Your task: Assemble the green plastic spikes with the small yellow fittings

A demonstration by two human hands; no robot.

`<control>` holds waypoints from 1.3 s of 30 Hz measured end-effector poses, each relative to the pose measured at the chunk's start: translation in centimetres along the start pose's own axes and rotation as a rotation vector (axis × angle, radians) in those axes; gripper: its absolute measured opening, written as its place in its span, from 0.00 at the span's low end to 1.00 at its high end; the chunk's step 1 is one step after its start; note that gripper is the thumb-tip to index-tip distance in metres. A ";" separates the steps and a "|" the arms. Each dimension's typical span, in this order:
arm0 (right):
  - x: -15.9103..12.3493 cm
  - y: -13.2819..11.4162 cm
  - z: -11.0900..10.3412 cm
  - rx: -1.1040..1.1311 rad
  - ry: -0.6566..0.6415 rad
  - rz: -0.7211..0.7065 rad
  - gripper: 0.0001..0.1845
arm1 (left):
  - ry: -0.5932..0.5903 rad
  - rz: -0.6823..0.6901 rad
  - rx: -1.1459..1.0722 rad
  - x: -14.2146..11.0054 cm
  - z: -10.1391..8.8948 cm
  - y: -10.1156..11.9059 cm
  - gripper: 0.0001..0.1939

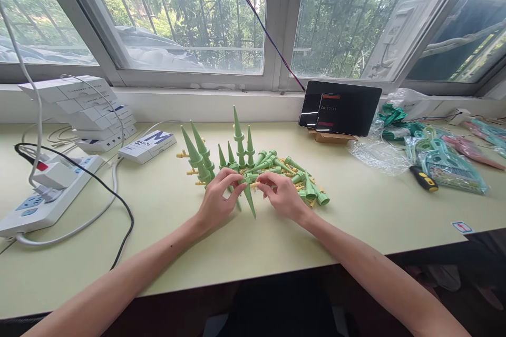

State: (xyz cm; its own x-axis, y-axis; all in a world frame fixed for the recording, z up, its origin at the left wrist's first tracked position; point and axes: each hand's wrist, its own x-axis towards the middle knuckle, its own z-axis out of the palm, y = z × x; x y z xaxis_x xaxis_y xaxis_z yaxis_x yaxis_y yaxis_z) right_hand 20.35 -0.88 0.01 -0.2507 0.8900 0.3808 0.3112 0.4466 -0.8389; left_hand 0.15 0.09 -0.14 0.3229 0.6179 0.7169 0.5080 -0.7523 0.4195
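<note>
Between the fingers of my left hand (pixel 218 199) is a green plant watering spike (pixel 249 202), its point tilted down towards the table's front edge. My right hand (pixel 285 196) pinches a small yellow valve (pixel 254 185) against the side of that spike; whether it is seated cannot be told. Just left of my left hand stand several tall green spikes (pixel 198 154) with yellow valves sticking out sideways. More upright green spikes (pixel 239 139) rise behind my hands. A loose heap of green spikes (pixel 310 189) and yellow valves lies right behind my right hand, partly hidden by it.
At left are a power strip (pixel 29 208), cables, a small white box (pixel 147 146) and stacked white boxes (pixel 98 110). A tablet (pixel 358 110) with a phone (pixel 328 112) leans at the back. Bagged items (pixel 450 163) and a black-and-yellow handle (pixel 424 178) lie right.
</note>
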 end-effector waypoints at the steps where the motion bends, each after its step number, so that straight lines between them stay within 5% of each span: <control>1: 0.0 0.0 0.0 0.005 -0.001 0.002 0.06 | -0.001 -0.002 -0.001 0.0 0.0 0.0 0.03; 39: -0.1 0.0 -0.1 0.112 -0.022 0.034 0.10 | -0.017 -0.092 -0.152 -0.2 0.1 -0.1 0.04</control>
State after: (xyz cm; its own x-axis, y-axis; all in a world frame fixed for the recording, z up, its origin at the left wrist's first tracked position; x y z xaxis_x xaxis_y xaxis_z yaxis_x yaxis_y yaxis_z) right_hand 20.48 -0.94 0.08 -0.2625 0.9018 0.3433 0.2160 0.4017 -0.8899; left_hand 0.06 0.05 -0.40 0.2944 0.6888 0.6625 0.4100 -0.7172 0.5635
